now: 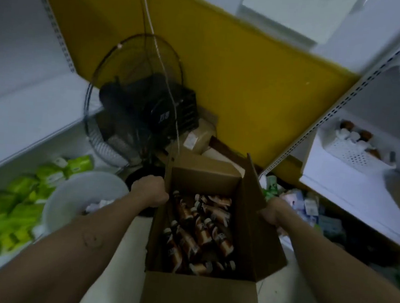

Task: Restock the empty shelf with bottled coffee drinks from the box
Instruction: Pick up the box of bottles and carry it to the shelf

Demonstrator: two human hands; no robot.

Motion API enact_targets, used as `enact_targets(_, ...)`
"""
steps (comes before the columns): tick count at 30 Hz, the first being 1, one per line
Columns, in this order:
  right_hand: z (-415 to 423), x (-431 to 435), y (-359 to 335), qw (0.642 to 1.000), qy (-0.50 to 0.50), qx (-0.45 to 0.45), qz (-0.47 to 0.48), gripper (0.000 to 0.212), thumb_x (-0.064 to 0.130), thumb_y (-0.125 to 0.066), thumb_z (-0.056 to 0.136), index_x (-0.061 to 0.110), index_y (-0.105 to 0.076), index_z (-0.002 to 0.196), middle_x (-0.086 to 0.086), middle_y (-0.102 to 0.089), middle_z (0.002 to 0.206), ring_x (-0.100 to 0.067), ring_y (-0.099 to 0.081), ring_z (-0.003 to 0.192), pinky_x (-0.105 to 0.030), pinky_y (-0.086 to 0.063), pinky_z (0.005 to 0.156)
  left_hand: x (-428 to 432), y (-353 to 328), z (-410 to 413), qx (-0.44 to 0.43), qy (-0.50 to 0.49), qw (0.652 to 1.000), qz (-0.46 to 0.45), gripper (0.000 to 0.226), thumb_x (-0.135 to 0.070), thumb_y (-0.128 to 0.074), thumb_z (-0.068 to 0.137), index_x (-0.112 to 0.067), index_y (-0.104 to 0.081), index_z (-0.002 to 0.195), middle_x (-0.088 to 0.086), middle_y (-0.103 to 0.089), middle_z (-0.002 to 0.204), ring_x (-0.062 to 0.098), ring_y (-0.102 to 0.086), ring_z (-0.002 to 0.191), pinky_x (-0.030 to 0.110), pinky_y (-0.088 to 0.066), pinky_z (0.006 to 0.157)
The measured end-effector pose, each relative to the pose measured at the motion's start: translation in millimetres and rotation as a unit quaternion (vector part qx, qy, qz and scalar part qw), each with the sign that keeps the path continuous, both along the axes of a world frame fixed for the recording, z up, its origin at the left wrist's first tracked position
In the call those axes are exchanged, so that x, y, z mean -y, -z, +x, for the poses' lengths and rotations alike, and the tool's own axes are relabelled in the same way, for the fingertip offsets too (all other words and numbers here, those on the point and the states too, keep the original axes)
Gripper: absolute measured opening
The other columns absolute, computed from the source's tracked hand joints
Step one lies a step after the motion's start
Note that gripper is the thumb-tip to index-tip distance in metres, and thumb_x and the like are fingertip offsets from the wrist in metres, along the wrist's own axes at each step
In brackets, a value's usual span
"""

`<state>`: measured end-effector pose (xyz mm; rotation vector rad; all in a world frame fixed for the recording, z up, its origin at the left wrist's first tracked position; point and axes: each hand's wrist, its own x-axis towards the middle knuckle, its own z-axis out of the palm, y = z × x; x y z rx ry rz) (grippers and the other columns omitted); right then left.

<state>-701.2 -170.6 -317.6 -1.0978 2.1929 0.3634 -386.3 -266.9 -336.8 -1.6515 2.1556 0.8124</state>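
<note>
An open cardboard box point(193, 298) sits low in front of me, flaps up. Inside lie several brown bottled coffee drinks point(201, 233) with white caps, jumbled on their sides. My left hand point(150, 190) grips the box's left wall near the far corner. My right hand point(272, 212) grips the right wall beside the raised right flap; its fingers are partly hidden behind the cardboard. A bare white shelf point(350, 191) runs along the right, with a second white shelf point(23, 111) on the left.
A black floor fan point(134, 111) stands behind the box against a yellow wall. Green packets point(7, 212) and a white bowl point(79, 194) fill the lower left shelf. A white perforated basket point(354, 150) sits on the right shelf, with mixed packets point(310, 209) below.
</note>
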Motion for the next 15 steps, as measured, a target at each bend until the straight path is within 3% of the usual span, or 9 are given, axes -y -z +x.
enact_targets(3,48,-36,6,1.0,-0.005,0.003,0.005,0.03,0.03,-0.057,0.093,0.002,-0.058,0.104,-0.015,-0.063,0.097,-0.026,-0.067,0.079,-0.037,-0.059,0.064,-48,13,48,-0.006,-0.011,1.0,0.019,0.03,-0.022,-0.052,0.09,-0.015,-0.04,0.064,0.002,-0.045,0.067,0.021,-0.048,0.068,0.028,-0.037,0.06)
enact_targets(6,92,-65,11,0.999,-0.039,-0.016,-0.004,0.027,0.034,-0.057,0.093,0.009,-0.052,0.096,-0.007,-0.057,0.084,-0.02,-0.061,0.07,-0.031,-0.054,0.054,-87,23,91,-0.016,-0.028,0.999,0.011,0.028,-0.021,-0.053,0.088,-0.011,-0.046,0.063,0.006,-0.049,0.067,0.026,-0.053,0.072,0.03,-0.039,0.062)
enact_targets(8,116,-78,17,0.999,-0.05,-0.005,0.01,0.023,0.03,-0.058,0.094,0.008,-0.054,0.097,-0.01,-0.061,0.088,-0.022,-0.064,0.072,-0.033,-0.058,0.058,-107,29,118,-0.011,-0.041,0.999,0.013,0.021,-0.023,-0.054,0.086,-0.004,-0.059,0.078,0.013,-0.061,0.081,0.029,-0.06,0.081,0.031,-0.043,0.064)
enact_targets(11,147,-92,31,0.997,-0.069,0.009,0.015,0.023,0.028,-0.056,0.094,0.005,-0.056,0.097,-0.015,-0.066,0.096,-0.027,-0.069,0.077,-0.04,-0.061,0.069,-139,38,160,0.015,-0.095,0.995,0.019,0.033,-0.03,-0.055,0.085,-0.006,-0.061,0.107,0.015,-0.063,0.108,0.031,-0.061,0.101,0.034,-0.046,0.074)
enact_targets(15,189,-106,61,0.99,-0.131,0.05,0.031,0.02,0.028,-0.055,0.095,0.008,-0.054,0.095,-0.013,-0.064,0.095,-0.026,-0.068,0.078,-0.042,-0.061,0.072,-194,46,212,0.042,-0.197,0.979,0.041,0.035,-0.032,-0.055,0.084,-0.009,-0.062,0.109,0.012,-0.064,0.109,0.029,-0.062,0.103,0.035,-0.049,0.077)
